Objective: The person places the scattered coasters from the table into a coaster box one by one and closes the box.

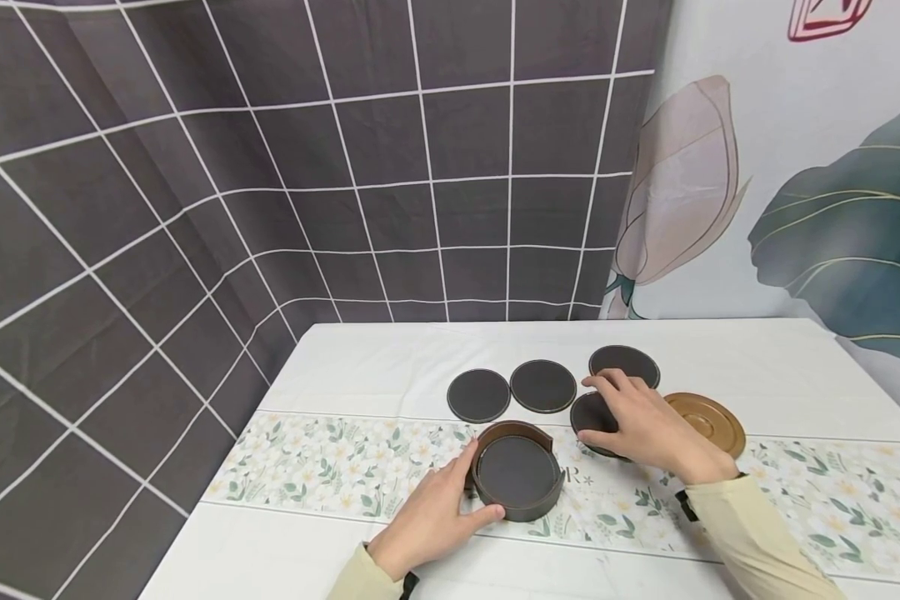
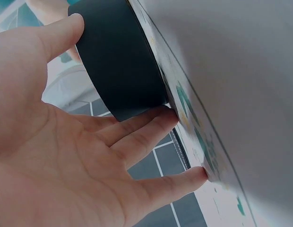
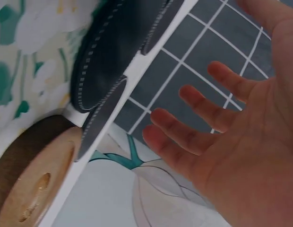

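Note:
A dark round coaster holder (image 1: 528, 510) with a notch in its wall stands near the table's middle, a black disc (image 1: 517, 468) lying inside. My left hand (image 1: 437, 510) rests against its left side, fingers fairly straight; in the left wrist view the thumb (image 2: 66, 34) touches the dark wall and the fingertips reach down to the cloth. My right hand (image 1: 648, 425) hovers over a black round coaster (image 1: 591, 414), fingers spread and loosely bent. Its palm is bare in the right wrist view, apart from the dark coaster (image 3: 106, 52).
Two black coasters (image 1: 478, 396) lie side by side behind the holder. Another coaster (image 1: 626, 360) is behind the right hand. A brown round lid (image 1: 723, 423) sits right of that hand, partly covered by it. Dark gridded cloth (image 1: 457, 208) hangs behind the table.

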Motion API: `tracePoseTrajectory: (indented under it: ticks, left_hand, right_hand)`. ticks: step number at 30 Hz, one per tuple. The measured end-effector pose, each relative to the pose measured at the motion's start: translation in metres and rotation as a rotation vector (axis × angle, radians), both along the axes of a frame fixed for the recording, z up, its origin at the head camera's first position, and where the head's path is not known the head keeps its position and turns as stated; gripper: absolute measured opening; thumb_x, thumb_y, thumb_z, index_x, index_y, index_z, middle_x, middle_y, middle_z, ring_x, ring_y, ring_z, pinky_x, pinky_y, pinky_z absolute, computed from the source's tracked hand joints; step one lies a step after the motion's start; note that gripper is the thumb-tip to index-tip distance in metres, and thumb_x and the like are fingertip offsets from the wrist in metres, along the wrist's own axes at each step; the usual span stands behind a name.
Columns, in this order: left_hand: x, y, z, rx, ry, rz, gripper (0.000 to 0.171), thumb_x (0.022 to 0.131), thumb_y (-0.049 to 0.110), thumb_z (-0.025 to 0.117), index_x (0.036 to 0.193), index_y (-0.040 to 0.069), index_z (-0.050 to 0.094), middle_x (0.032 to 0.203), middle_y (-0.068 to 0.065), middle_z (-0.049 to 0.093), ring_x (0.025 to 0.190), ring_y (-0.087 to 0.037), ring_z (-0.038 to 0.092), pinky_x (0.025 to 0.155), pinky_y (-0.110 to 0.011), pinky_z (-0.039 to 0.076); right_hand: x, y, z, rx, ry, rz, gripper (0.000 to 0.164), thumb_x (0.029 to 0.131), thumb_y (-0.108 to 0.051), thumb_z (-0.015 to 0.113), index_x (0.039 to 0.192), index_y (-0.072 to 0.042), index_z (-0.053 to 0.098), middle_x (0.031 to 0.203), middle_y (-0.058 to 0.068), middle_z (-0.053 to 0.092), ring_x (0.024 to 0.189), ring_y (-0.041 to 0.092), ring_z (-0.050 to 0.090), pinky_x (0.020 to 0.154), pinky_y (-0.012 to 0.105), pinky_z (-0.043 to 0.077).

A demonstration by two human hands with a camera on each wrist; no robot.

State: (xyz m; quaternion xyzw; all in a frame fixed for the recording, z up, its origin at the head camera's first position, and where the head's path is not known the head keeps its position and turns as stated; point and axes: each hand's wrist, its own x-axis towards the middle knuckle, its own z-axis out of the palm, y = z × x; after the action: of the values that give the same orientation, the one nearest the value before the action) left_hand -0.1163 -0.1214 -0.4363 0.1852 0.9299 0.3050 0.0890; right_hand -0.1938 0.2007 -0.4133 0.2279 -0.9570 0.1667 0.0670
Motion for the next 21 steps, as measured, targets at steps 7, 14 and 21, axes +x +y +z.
tracePoseTrajectory:
  ticks: [7, 14, 21]
  left_hand:
    - [-0.001, 0.000, -0.001, -0.003, -0.002, 0.000, 0.093, 0.093, 0.056, 0.069, 0.161, 0.007, 0.028, 0.152, -0.017, 0.052, 0.137, -0.038, 0.053, 0.114, -0.060, 0.039]
    - [0.000, 0.000, 0.001, -0.004, -0.006, -0.007, 0.093, 0.094, 0.056, 0.069, 0.161, 0.006, 0.028, 0.152, -0.017, 0.052, 0.136, -0.037, 0.053, 0.113, -0.059, 0.040]
    - [0.000, 0.000, 0.001, -0.006, -0.003, 0.001, 0.094, 0.093, 0.054, 0.071, 0.161, 0.006, 0.028, 0.151, -0.017, 0.053, 0.137, -0.038, 0.053, 0.115, -0.060, 0.037]
  right_hand:
    - [-0.002, 0.005, -0.008, 0.006, -0.044, -0.017, 0.074, 0.087, -0.047, 0.080, 0.141, -0.004, 0.055, 0.138, 0.023, 0.053, 0.118, 0.052, 0.053, 0.095, 0.066, 0.046]
    - [-0.005, 0.010, -0.014, 0.015, -0.078, -0.043, 0.078, 0.086, -0.048, 0.080, 0.143, -0.003, 0.054, 0.139, 0.024, 0.051, 0.122, 0.052, 0.050, 0.095, 0.066, 0.047]
    - [-0.004, 0.012, -0.018, 0.030, -0.098, -0.047, 0.080, 0.083, -0.054, 0.081, 0.140, -0.003, 0.057, 0.138, 0.025, 0.052, 0.120, 0.053, 0.052, 0.093, 0.067, 0.047]
